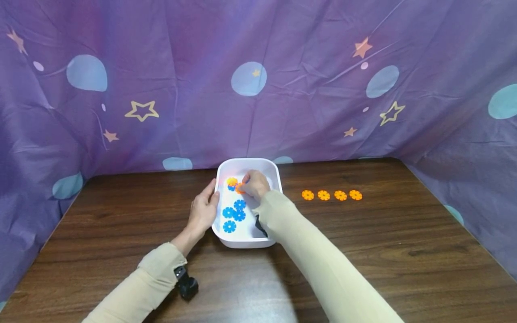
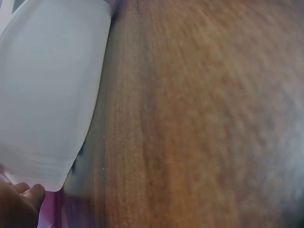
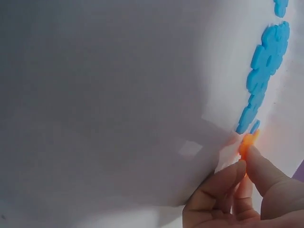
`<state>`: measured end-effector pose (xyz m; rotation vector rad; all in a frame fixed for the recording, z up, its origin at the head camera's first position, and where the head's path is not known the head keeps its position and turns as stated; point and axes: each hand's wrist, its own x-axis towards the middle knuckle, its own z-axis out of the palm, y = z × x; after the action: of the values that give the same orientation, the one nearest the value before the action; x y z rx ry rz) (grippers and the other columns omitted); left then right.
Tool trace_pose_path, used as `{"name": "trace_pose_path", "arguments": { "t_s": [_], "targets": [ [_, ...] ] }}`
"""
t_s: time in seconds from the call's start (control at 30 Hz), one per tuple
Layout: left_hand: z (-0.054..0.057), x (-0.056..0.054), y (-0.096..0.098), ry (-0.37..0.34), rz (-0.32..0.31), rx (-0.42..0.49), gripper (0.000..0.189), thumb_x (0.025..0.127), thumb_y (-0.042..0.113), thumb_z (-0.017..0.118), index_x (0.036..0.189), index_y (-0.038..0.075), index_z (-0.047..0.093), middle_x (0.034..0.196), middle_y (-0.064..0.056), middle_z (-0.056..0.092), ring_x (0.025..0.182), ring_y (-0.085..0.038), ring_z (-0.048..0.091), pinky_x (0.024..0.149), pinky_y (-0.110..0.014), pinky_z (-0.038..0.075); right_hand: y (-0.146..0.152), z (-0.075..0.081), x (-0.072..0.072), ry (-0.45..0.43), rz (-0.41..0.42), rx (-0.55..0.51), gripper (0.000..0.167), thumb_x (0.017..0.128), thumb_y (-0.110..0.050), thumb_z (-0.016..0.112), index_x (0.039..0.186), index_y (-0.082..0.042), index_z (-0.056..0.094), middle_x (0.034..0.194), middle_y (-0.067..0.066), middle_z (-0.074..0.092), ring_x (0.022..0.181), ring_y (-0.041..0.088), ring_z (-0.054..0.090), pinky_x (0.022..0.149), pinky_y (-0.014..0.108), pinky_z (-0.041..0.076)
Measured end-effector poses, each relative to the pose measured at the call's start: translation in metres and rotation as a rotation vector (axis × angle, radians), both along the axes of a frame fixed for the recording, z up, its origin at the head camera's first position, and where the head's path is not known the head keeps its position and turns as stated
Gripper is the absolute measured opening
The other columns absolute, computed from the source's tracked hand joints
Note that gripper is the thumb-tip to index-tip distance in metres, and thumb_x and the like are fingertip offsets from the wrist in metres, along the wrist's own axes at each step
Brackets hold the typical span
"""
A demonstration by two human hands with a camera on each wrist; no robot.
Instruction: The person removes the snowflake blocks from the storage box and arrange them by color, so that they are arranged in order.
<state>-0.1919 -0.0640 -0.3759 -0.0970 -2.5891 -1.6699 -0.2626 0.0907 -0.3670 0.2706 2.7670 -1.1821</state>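
Observation:
A white plastic tray [image 1: 246, 242] sits on the table, its outer wall filling the left of the left wrist view. My left hand [image 1: 203, 208] rests against the tray's left side, fingers fairly straight and thumb close to the rim. Inside the tray, my right hand [image 1: 256, 184] pinches an orange snowflake-shaped disc [image 3: 245, 145] between thumb and fingertips. Just left of it, a yellow-orange disc [image 1: 232, 181] partly covers a blue disc [image 1: 232, 188]. Several more blue snowflake discs [image 1: 229, 226] lie nearer me in the tray, some touching or overlapping.
To the right of the tray, several orange discs [image 1: 323, 195] lie in a spaced row on the brown wooden table [image 1: 383, 251]. A purple curtain [image 1: 210, 112] with stars and spots hangs behind the table and around its sides.

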Motion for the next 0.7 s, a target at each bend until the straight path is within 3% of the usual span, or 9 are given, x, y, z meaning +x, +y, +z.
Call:
{"name": "trace_pose_path", "arguments": {
  "t_s": [0.1,0.37,0.7],
  "targets": [
    [0.0,0.0,0.0,-0.007,-0.002,0.004,0.047,0.099,0.015,0.042,0.145,0.006,0.035,0.148,-0.01,0.036,0.137,-0.024,0.033,0.115,-0.039,0.023,-0.001,0.0,-0.001,-0.011,-0.018,-0.081,0.023,0.075,-0.006,0.077,0.074,-0.007,0.054,0.055,0.0,0.049,0.047,0.009,0.046,0.043,0.017,0.036],
    [-0.002,0.001,0.001,-0.005,-0.008,0.012,0.047,0.099,0.013,0.042,0.144,0.004,0.035,0.148,-0.011,0.036,0.137,-0.026,0.032,0.115,-0.04,0.024,0.001,0.004,0.004,-0.044,-0.034,-0.445,0.011,0.081,0.007,0.065,0.085,0.003,0.056,0.059,0.006,0.054,0.044,0.011,0.051,0.042,0.017,0.045],
    [-0.001,0.0,0.0,0.036,-0.016,0.005,0.046,0.099,0.011,0.042,0.143,0.001,0.036,0.147,-0.013,0.037,0.136,-0.027,0.034,0.115,-0.04,0.025,0.009,0.036,0.002,-0.042,0.012,-0.634,0.011,0.085,0.002,0.063,0.093,0.003,0.055,0.06,0.003,0.056,0.048,0.008,0.053,0.047,0.017,0.05]
  ]
}}
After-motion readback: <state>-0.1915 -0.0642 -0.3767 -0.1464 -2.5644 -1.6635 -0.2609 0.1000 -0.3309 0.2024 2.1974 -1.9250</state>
